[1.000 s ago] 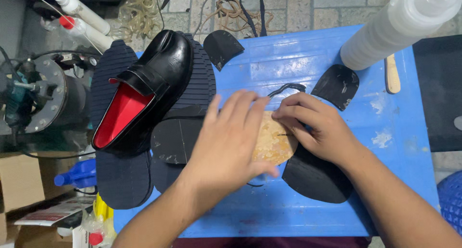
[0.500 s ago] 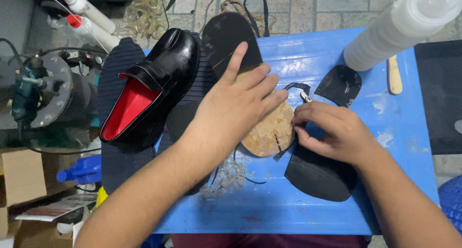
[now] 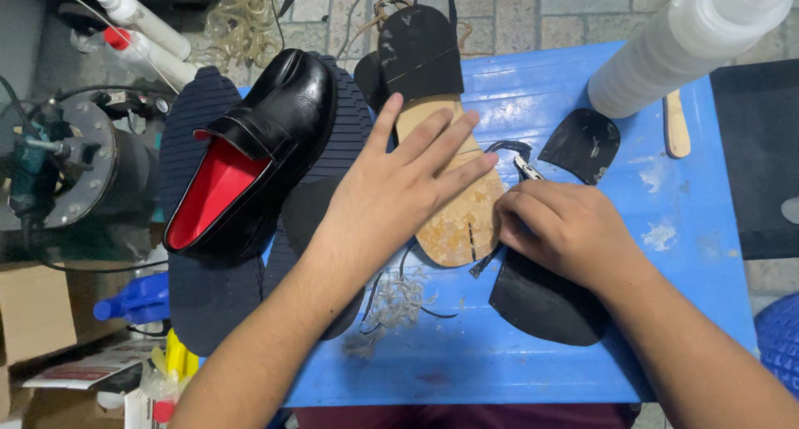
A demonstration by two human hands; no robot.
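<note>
A tan shoe sole point(image 3: 454, 221) with a black heel part lies lengthwise on the blue table point(image 3: 533, 354). My left hand point(image 3: 399, 188) rests flat on it, fingers spread, pressing it down. My right hand point(image 3: 566, 229) is closed around a small metal tool point(image 3: 526, 169) whose tip shows just above my knuckles, beside the sole's right edge. Under my right hand lies a black rubber sole piece point(image 3: 545, 300).
A black loafer with red lining point(image 3: 250, 158) sits on dark ribbed sole sheets point(image 3: 200, 287) at left. A black heel piece point(image 3: 583, 144), a white squeeze bottle point(image 3: 682, 42) and a wooden stick point(image 3: 676, 125) are at right. Thread scraps point(image 3: 395, 300) lie near the front.
The view has shifted so more of the tan sole shows. My left hand slid from covering the sole's front to lying flat along its middle. My right hand stays at the sole's right edge.
</note>
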